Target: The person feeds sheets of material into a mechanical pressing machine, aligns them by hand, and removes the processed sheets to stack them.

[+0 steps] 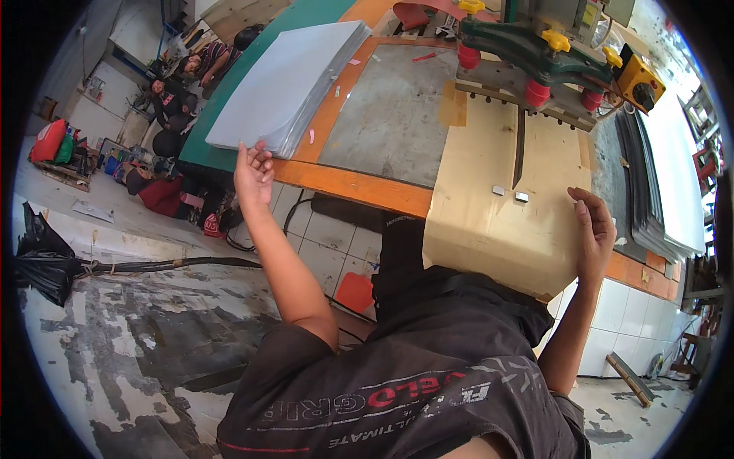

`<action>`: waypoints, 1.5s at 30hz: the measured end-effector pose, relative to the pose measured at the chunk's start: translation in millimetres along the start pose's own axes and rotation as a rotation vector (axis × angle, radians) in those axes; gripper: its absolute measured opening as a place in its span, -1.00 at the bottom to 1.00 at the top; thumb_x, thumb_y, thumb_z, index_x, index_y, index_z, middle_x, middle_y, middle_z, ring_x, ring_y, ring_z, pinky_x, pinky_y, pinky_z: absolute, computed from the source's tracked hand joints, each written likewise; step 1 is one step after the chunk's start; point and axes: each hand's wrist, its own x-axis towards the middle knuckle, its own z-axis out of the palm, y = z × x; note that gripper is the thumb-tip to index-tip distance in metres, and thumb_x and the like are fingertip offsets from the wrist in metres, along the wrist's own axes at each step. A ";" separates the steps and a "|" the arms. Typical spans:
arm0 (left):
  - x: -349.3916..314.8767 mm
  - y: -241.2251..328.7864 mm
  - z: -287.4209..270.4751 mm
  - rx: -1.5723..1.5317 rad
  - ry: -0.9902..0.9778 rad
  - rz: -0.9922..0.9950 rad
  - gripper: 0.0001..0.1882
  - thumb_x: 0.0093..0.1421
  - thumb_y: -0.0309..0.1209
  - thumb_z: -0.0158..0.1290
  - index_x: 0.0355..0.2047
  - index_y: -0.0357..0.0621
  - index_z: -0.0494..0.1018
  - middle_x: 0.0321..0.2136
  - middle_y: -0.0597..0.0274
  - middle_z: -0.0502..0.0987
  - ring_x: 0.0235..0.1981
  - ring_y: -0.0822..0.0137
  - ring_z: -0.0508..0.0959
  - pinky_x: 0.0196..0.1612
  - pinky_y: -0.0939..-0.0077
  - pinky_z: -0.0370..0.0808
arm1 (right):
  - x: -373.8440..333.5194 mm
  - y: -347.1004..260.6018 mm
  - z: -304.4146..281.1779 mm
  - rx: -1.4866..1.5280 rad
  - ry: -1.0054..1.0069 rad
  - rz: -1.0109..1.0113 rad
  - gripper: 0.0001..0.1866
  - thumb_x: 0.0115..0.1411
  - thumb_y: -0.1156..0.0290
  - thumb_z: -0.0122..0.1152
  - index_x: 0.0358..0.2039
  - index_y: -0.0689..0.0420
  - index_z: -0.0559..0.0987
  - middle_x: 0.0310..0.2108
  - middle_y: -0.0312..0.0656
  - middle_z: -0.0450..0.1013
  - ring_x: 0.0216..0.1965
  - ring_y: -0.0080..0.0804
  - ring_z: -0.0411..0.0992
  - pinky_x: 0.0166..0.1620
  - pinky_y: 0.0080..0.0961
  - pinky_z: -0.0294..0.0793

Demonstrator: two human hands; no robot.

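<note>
My left hand is raised at the near corner of a thick stack of white sheets, its fingers apart and loosely bent. The fingertips meet or nearly meet the stack's edge; I cannot tell which. My right hand hovers by the right edge of a tan board, fingers slightly curled and holding nothing visible. The board hangs over the table's front edge towards my lap. On it lie two small pale blocks, beside a dark narrow slot or bar.
A green press frame with red cushions and yellow knobs stands over the board's far end. A yellow control box hangs at its right. More stacked sheets lie on the right. People sit on the floor at far left.
</note>
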 end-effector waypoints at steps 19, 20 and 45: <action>-0.2 -10.0 -16.9 -0.139 0.107 0.020 -0.58 0.37 -0.07 0.05 -0.09 -0.23 0.39 -0.22 0.01 0.59 -0.43 0.38 0.49 -0.63 0.69 0.25 | 0.5 -3.1 2.1 -0.009 0.002 -0.027 -0.75 0.40 0.41 0.08 -0.04 0.28 0.59 -0.06 -0.18 0.58 -0.09 -0.56 0.49 0.01 -0.60 0.40; -2.0 -8.7 -16.6 -0.129 0.103 0.014 -0.61 0.38 -0.09 0.04 -0.09 -0.19 0.41 -0.19 0.01 0.60 -0.42 0.39 0.48 -0.64 0.70 0.24 | 0.2 -2.8 1.9 -0.009 0.002 -0.026 -0.75 0.40 0.41 0.08 -0.04 0.28 0.59 -0.06 -0.18 0.58 -0.09 -0.56 0.49 0.01 -0.60 0.40; 13.3 -0.6 -16.9 -0.290 -0.037 0.019 -0.43 0.39 -0.16 0.01 0.15 -0.45 0.24 -0.03 -0.11 0.53 -0.33 0.35 0.53 -0.63 0.72 0.30 | 0.0 -0.1 1.1 0.006 0.004 -0.004 -0.74 0.40 0.38 0.13 -0.03 0.28 0.58 -0.05 -0.14 0.59 -0.02 -0.46 0.50 0.10 -0.51 0.41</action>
